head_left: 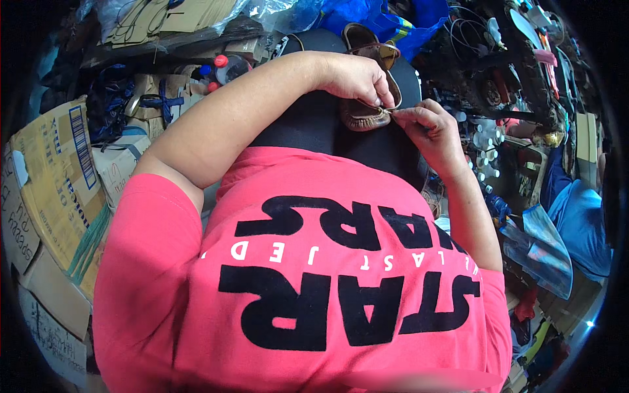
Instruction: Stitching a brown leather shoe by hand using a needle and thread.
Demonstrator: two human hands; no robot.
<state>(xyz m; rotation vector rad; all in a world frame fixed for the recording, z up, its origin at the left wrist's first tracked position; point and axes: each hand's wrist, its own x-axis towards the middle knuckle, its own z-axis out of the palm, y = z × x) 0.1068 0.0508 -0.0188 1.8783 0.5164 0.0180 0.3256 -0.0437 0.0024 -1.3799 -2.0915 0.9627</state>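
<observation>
A brown leather moccasin shoe (365,122) rests over my dark-clad lap, its gathered toe seam toward me and its heel pointing away. Across its opening lies my left hand (362,80), fingers bent and pinched on the upper just behind the toe. My right hand (434,131) is at the toe's right side, thumb and forefinger closed together on a thin lace-like strand (391,111) at the shoe's edge. Both hands' fingertips nearly meet there. Part of the shoe's middle is hidden under my left hand.
Cardboard boxes (65,190) stack up on the left. Bottles with red caps (230,67) stand beyond my left forearm. A blue bag (416,29) lies behind the shoe. To the right are several small clear bottles (486,147), cables and a blue cloth (582,223).
</observation>
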